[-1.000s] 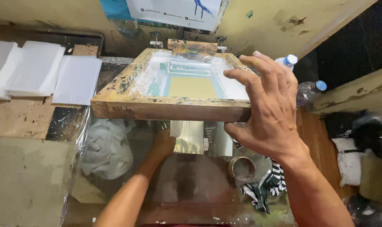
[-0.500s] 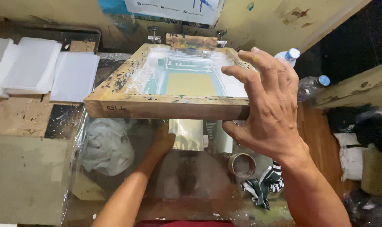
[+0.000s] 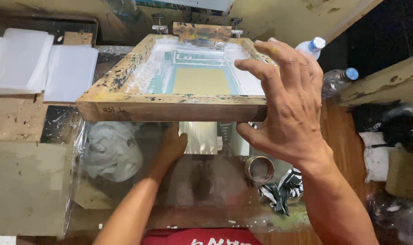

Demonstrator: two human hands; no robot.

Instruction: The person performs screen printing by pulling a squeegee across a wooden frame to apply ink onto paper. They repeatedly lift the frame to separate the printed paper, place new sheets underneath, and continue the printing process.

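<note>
Gripping the near right corner of the wooden screen-printing frame, your right hand has fingers spread over the rail and thumb beneath, holding it tilted up. Your left hand reaches under it, touching a pale sheet on the glass table; its grip is hidden.

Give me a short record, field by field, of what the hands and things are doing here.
Setting: cluttered, stained workbench
Right hand: grips the near right corner of a wooden screen-printing frame, tilted up at the near edge
Left hand: reaches under the frame, touching a pale sheet
Frame's far edge: held by two clamps
Nearby: white sheet stacks, tape roll, two plastic bottles
</note>
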